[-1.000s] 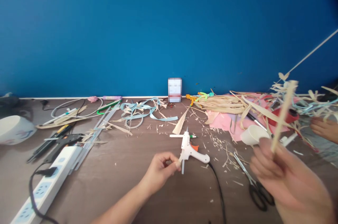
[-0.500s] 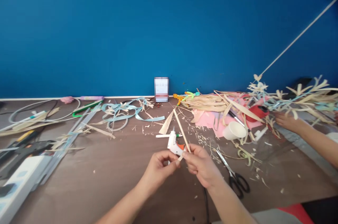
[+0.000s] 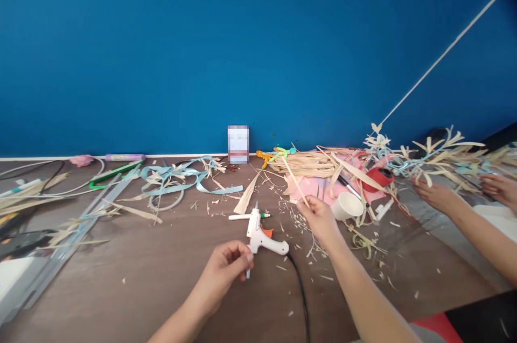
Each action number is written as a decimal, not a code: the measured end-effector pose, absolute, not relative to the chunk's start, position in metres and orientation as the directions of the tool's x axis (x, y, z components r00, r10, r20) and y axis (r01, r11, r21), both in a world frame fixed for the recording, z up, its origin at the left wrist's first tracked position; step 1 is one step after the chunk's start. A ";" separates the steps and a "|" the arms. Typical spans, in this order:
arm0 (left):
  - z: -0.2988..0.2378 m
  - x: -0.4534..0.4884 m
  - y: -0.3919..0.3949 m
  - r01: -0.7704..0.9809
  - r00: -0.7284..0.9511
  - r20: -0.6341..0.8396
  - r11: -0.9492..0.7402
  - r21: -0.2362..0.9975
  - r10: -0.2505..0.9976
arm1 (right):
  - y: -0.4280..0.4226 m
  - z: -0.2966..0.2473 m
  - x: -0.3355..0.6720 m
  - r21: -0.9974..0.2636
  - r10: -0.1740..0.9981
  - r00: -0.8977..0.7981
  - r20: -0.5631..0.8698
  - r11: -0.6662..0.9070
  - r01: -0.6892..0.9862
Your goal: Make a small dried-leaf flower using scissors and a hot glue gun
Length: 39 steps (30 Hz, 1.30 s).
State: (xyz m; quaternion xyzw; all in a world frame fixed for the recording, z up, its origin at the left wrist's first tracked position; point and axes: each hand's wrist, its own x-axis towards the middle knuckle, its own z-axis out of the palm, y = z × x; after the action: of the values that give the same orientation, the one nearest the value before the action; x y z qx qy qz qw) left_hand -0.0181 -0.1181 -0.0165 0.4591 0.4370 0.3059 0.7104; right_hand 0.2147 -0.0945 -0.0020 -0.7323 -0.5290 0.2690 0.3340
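Observation:
My right hand (image 3: 320, 220) pinches the lower end of a thin pale straw strip (image 3: 296, 181), which slants up to the left over pink sheets. My left hand (image 3: 231, 263) is closed, thumb against fingers, beside the rear of a white hot glue gun (image 3: 260, 235) with an orange trigger. Whatever those fingers hold, if anything, is hidden. The glue gun lies on the table, nozzle pointing away, its black cord (image 3: 301, 289) running toward me. Just beyond its nozzle lie a white pen (image 3: 244, 217) and a broad pale husk piece (image 3: 247, 195).
Pale straw strips (image 3: 307, 164), a white paper cup (image 3: 348, 206) and a red tape dispenser (image 3: 377, 179) crowd the right. Another person's hand (image 3: 436, 195) reaches in there. Light blue ribbon (image 3: 194, 184) and clear plastic strips (image 3: 81, 240) lie left. Scraps litter the table (image 3: 161, 278).
My hands have moved apart: the right went up and right with the straw strip, the left slightly left and down. The glue gun shows more fully. The scissors no longer show; my right forearm covers that area.

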 end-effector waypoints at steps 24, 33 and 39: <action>-0.002 -0.028 -0.061 0.237 0.430 -0.196 0.100 0.966 0.881 | -0.091 -0.038 0.247 -0.367 0.947 0.318 0.035 -0.283 0.886; 0.021 0.017 0.032 0.686 0.648 0.098 -0.634 0.358 0.756 | -0.169 -0.041 0.257 -0.300 0.932 0.359 0.052 -0.328 0.896; 0.009 0.063 0.072 0.613 0.769 0.014 -0.744 0.265 0.639 | -0.185 -0.056 0.264 -0.288 0.918 0.346 0.193 -0.284 0.915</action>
State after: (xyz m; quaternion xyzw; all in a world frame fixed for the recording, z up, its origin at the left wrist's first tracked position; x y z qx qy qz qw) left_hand 0.0626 0.0722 0.0086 0.9323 0.3359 0.0518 0.1237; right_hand 0.2643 -0.1849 -0.0557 -0.8013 -0.5719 0.0053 0.1759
